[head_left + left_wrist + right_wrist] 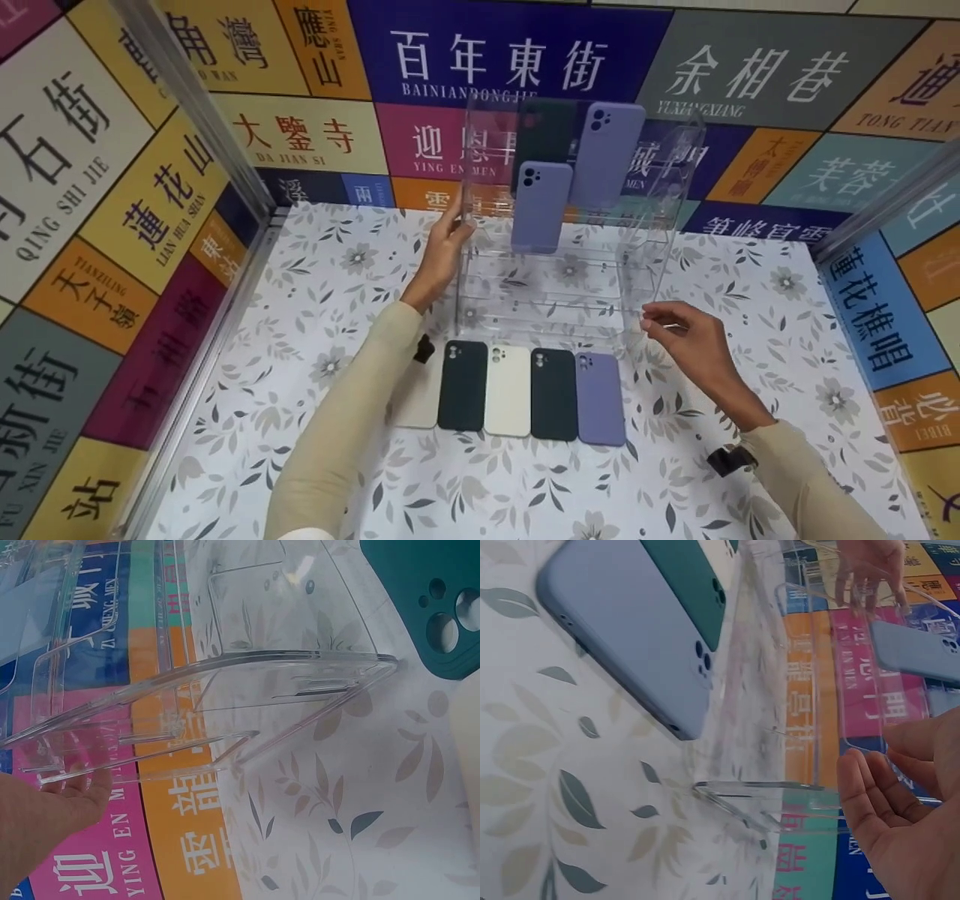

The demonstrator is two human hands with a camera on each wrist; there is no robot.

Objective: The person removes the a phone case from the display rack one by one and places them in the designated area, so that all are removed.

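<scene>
A clear acrylic stepped display stand (570,319) stands at the back of the table. On its upper steps lean a dark green phone case (546,127) and a purple phone case (611,154). Another purple phone case (541,210) sits lower, in front of the green one. My left hand (444,251) grips the stand's left side, fingers around the panel edge. At the lower right corner, my right hand (690,337) pinches the stand's edge between thumb and fingers. In the right wrist view, the thumb and fingertips of that hand (900,795) meet at the clear panel.
Several phone cases lie in a row before the stand: a pale one (418,397) partly behind the left sleeve, dark green (461,386), cream (508,390), dark green (553,394) and purple (601,397). Lettered walls (480,45) enclose the flower-patterned table (772,337).
</scene>
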